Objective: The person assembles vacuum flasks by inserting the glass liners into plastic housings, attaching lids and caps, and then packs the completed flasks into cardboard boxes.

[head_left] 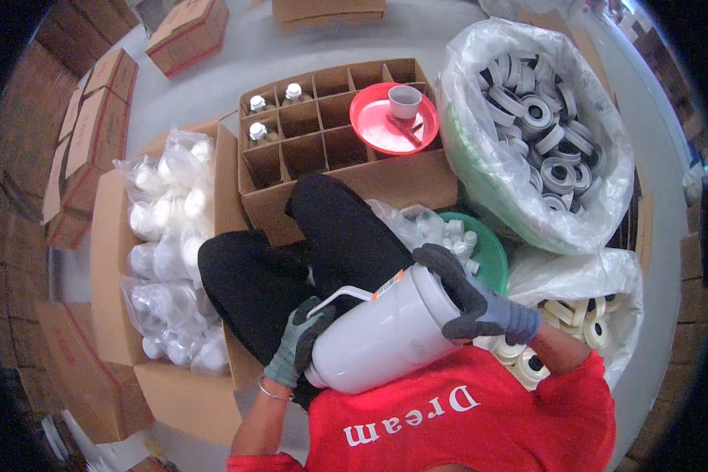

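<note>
Across my lap lies a pale grey vacuum flask (374, 342) with a curved handle and an orange-and-white label, tilted so its wide end points up to the right. My gloved left hand (300, 340) is closed round the lower handle area near its narrow end. At the wide end, my gloved right hand (480, 303) grips the rim, its fingers over the edge and partly hiding the opening. Just beyond the right hand sits a green basin (493, 256) of small white caps (456, 236), with a clear bag beside them.
A divided carton (354, 185) ahead holds several white-capped bottles (258, 132); a red tray (367, 130) with a grey cup (404, 102) rests on it. Bags of grey rings (536, 114) and cream rings (596, 332) stand right. An open carton (110, 259) with bagged white parts (165, 212) stands left.
</note>
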The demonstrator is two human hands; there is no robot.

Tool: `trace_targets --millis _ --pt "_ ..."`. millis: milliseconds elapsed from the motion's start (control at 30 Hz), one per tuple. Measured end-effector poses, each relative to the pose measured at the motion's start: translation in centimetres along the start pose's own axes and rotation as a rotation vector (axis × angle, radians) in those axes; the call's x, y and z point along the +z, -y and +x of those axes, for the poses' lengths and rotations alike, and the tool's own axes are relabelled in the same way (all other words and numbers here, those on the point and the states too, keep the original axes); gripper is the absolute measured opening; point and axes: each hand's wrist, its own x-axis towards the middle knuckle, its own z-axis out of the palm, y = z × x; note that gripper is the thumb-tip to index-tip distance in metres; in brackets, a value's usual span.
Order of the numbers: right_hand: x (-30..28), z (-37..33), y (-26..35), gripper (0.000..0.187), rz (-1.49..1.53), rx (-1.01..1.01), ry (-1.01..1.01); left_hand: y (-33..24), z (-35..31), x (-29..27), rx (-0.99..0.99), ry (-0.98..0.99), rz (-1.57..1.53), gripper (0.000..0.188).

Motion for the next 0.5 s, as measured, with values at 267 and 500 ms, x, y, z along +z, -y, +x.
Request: trace_targets --millis 267,500 --pt "0.4 0.3 1.2 0.096 0.38 0.134 -0.134 2.2 0.1 -1.5 0.362 0.021 0.683 0.025" --pt "0.6 1.1 0.9 0.104 0.087 0.087 -0.071 4.0 -0.4 -1.1 0.175 -0.167 0.108 0.022"
